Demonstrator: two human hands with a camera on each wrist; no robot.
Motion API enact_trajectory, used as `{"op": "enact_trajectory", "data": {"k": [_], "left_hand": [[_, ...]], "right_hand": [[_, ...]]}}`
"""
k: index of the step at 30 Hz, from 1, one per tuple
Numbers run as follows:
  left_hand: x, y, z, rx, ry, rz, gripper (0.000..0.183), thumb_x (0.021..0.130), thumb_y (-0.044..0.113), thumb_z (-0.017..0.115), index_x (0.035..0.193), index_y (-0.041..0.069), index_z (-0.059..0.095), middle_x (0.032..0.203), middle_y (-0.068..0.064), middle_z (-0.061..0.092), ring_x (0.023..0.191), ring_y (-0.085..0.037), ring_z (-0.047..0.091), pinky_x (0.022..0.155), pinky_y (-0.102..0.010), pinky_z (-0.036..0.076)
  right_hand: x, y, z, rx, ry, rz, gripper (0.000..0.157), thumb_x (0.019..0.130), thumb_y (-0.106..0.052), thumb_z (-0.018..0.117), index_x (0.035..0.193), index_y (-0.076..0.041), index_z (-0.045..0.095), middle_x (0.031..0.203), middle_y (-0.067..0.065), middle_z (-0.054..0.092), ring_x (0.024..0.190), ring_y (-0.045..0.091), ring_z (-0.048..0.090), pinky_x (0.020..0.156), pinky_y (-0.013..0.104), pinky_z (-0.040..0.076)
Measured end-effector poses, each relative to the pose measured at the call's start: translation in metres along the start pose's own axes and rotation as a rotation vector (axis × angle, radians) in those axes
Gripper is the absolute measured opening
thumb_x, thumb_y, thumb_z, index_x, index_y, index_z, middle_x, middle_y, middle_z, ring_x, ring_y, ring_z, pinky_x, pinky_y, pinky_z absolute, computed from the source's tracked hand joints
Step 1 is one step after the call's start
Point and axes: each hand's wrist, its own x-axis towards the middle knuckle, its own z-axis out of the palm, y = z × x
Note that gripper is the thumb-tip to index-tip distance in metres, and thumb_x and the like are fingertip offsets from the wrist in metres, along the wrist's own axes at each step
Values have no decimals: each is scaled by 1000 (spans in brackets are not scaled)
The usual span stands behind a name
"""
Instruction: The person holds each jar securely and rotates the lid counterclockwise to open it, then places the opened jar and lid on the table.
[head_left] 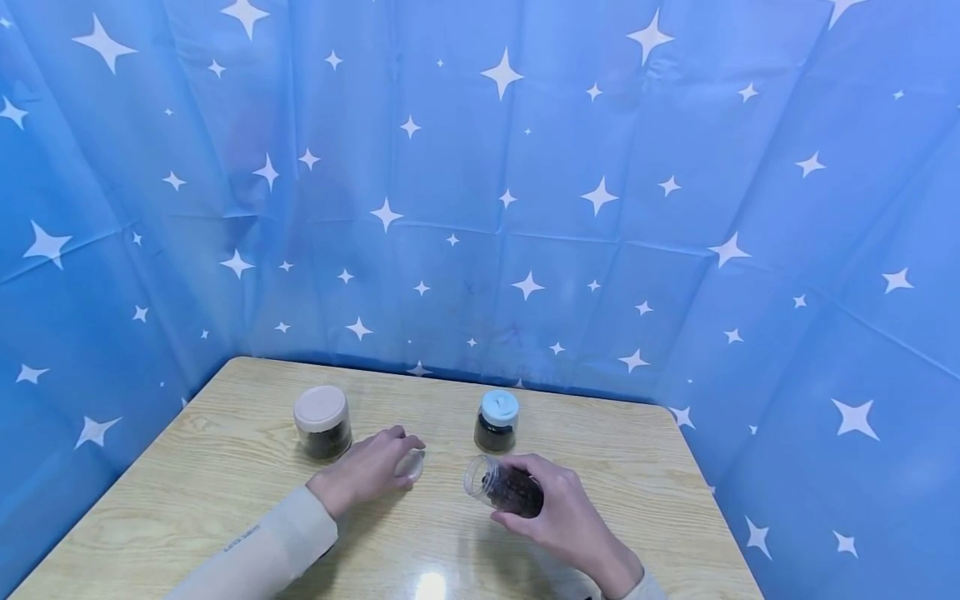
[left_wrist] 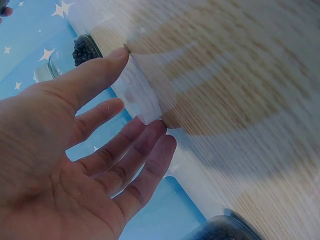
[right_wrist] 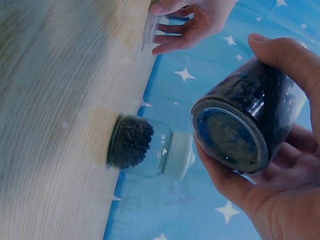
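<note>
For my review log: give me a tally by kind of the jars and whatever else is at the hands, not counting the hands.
Closed: 2 (pink-lidded jar, blue-lidded jar)
Open: 1 (tilted jar held in the right hand)
Clear round piece: 1 (held by the left hand)
Total: 4

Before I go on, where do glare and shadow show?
Head view: bright glare on the table near the bottom edge, with shadows by the left hand and right hand; left wrist view: dim, grey shadow across the table; right wrist view: dim too, small reflections on the held jar.
</note>
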Motion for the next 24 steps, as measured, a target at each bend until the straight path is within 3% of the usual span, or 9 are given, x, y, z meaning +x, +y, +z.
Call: {"op": "enact_trajectory", "data": {"k": [12,24], "left_hand": [[-2,0,0,-11,17,-30,56,102,33,92,149,8,76,136,-16,76,118,-33,78,101,-57,69],[-8,1,-7,-14,45,-18,51,108,37,85,148,7,76,140,-18,76,122,-37,79,105,-58,68]], "right_hand": [[-2,1,-1,5,-7,16,62,86,-22,106,141,-19,77,131,-2,85,115,16,83,89,29,69],[-1,5,0,10,-6,9,63,85,-21,106,141,-17,77,131,0,86,115,18,84,90,31,70]]}}
